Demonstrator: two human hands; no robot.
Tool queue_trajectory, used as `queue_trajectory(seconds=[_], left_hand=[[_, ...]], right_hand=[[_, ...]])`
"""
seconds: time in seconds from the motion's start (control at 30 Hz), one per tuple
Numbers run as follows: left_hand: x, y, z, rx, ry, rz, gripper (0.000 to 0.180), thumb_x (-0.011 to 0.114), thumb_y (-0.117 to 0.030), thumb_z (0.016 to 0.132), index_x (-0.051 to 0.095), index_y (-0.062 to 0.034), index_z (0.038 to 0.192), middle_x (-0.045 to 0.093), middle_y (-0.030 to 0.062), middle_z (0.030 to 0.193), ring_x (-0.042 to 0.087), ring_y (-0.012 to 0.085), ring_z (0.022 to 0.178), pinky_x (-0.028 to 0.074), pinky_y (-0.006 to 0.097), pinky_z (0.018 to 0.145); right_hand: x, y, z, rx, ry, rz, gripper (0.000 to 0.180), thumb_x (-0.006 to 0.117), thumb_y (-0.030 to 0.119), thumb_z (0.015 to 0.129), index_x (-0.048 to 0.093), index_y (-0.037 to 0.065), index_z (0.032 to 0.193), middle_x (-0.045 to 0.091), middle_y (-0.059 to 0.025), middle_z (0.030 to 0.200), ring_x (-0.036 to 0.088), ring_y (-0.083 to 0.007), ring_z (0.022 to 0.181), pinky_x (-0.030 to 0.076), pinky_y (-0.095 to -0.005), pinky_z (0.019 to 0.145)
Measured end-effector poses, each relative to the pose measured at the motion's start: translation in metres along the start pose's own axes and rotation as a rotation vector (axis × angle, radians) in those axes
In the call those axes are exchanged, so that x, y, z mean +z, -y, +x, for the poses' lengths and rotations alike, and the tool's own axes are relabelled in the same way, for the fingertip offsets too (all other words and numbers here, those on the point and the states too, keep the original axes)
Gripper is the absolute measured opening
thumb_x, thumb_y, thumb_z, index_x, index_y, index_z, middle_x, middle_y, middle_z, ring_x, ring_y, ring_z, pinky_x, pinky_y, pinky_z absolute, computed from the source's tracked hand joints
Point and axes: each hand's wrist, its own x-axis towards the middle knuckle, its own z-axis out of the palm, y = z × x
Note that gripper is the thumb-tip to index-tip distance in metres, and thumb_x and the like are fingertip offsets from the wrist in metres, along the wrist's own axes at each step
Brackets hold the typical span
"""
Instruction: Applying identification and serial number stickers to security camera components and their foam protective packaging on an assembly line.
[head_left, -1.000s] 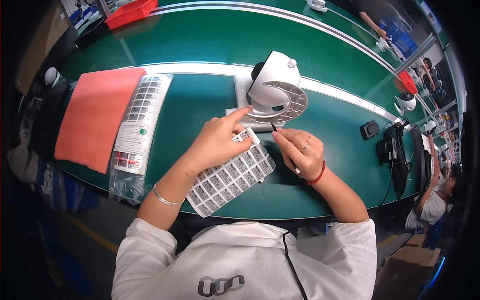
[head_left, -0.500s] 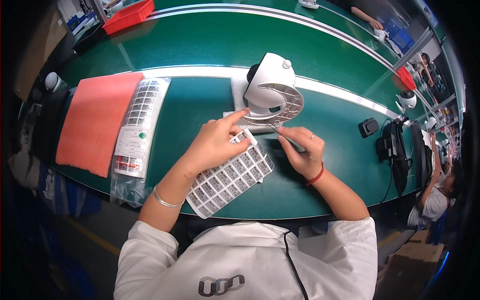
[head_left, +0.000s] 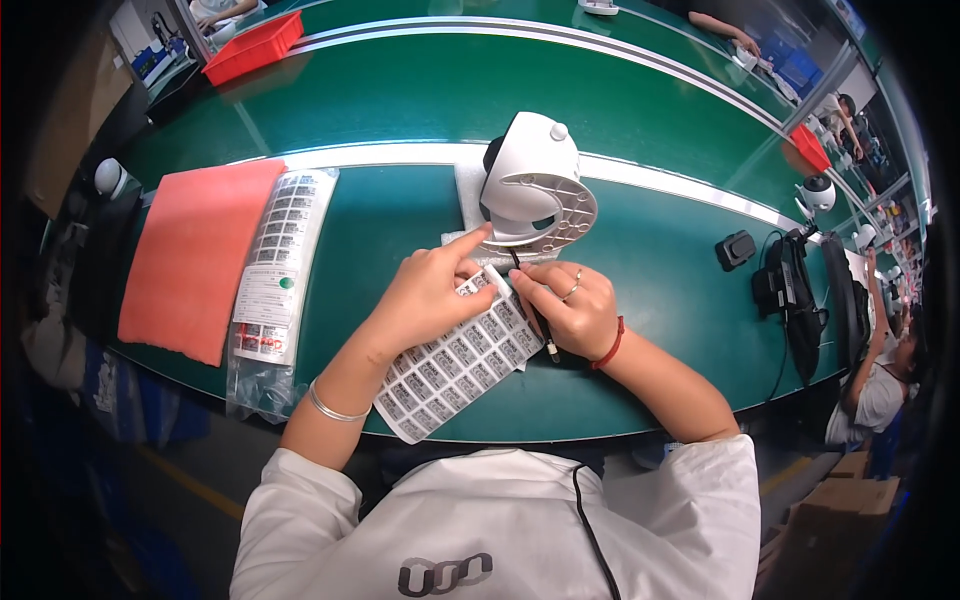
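My left hand (head_left: 432,292) pinches a sheet of printed labels (head_left: 445,378) between thumb and fingers. Its stretched index finger reaches the lower edge of a white dome-headed camera (head_left: 540,165), which lies tilted with its ribbed round base (head_left: 575,218) facing right. My right hand (head_left: 572,308) is closed beside the sheet's upper right corner, fingertips just below the camera base. A slim dark tool (head_left: 546,335), tweezers-like, pokes out under its fingers; the rest of it is mostly covered. Pale foam wrap (head_left: 467,190) lies under the camera.
To the left lie an orange-pink foam sheet (head_left: 195,265) and a bagged stack of label sheets (head_left: 290,225). On the right are a small black block (head_left: 735,250) and a black device with cables (head_left: 790,290). A red bin (head_left: 255,48) stands far left; other people work around.
My right hand has moved left and slightly down, from beside the camera base to the label sheet's corner. The tool in it has swung toward me. My left hand keeps its place.
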Motion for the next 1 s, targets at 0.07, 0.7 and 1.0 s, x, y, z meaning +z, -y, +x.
queue_trajectory(seconds=[0.07, 0.7, 1.0], left_hand=[[-0.001, 0.0, 0.0, -0.005, 0.004, -0.001, 0.064, 0.069, -0.01, 0.081, 0.044, -0.0012, 0.14, 0.07, 0.0081, 0.085, 0.063, 0.0094, 0.072, 0.051, 0.025, 0.069], [0.004, 0.004, 0.005, 0.023, 0.002, -0.08, 0.061, 0.068, -0.004, 0.083, 0.044, 0.005, 0.138, 0.067, 0.0048, 0.09, 0.061, 0.0066, 0.081, 0.05, 0.021, 0.074], [0.009, 0.013, 0.005, 0.056, -0.022, -0.107, 0.061, 0.07, -0.006, 0.081, 0.046, 0.0062, 0.136, 0.067, 0.0063, 0.085, 0.059, 0.0069, 0.076, 0.05, 0.023, 0.071]], right_hand=[[-0.001, 0.0, 0.003, 0.034, -0.009, 0.042, 0.025, 0.064, 0.008, 0.071, 0.069, 0.003, 0.094, 0.067, -0.0093, 0.087, 0.068, -0.0237, 0.075, 0.056, -0.0323, 0.063], [0.006, -0.011, -0.021, 0.145, -0.123, 0.072, 0.022, 0.067, 0.002, 0.072, 0.069, 0.005, 0.094, 0.068, -0.008, 0.087, 0.067, -0.0228, 0.074, 0.053, -0.0313, 0.06], [0.016, -0.001, -0.018, 0.126, -0.089, 0.083, 0.024, 0.064, 0.009, 0.073, 0.068, 0.005, 0.096, 0.067, -0.008, 0.092, 0.066, -0.024, 0.078, 0.054, -0.033, 0.062]])
